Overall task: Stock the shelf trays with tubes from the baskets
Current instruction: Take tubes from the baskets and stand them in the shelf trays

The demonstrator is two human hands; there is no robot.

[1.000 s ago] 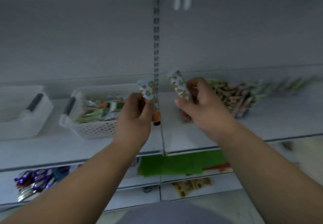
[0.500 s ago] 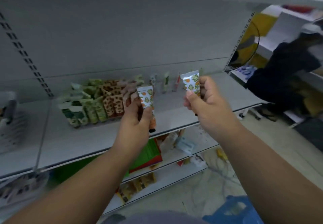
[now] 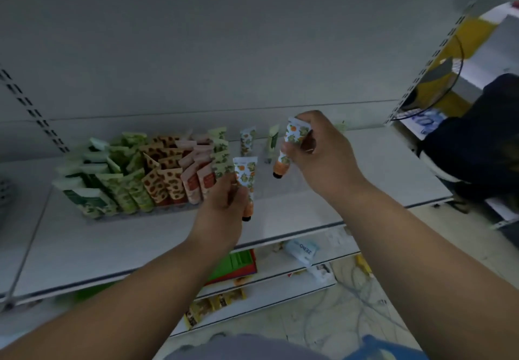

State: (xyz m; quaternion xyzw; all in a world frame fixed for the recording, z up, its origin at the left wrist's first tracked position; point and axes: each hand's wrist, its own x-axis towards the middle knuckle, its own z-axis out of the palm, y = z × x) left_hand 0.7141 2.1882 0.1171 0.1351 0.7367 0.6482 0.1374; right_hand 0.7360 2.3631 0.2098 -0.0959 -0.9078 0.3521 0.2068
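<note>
My left hand (image 3: 222, 208) grips a white tube with an orange fruit print (image 3: 245, 175), cap pointing down, just right of the packed rows of tubes (image 3: 146, 171) standing in a clear tray on the shelf (image 3: 112, 241). My right hand (image 3: 323, 151) holds a second tube of the same print (image 3: 289, 149) higher up and tilted, its black cap hanging over the shelf. Behind the two hands, a few single tubes (image 3: 247, 140) stand upright near the back panel.
A slotted upright (image 3: 427, 67) ends the shelf bay on the right, and a dark-clothed person (image 3: 483, 134) is beyond it. Lower shelves hold green and red packs (image 3: 238, 264) and a white packet (image 3: 302, 250). A blue item (image 3: 393, 351) lies by the floor.
The view swung right from the white basket to the tube tray. Both hands carried their tubes along; the right hand has risen and tipped its tube, cap now visible below.
</note>
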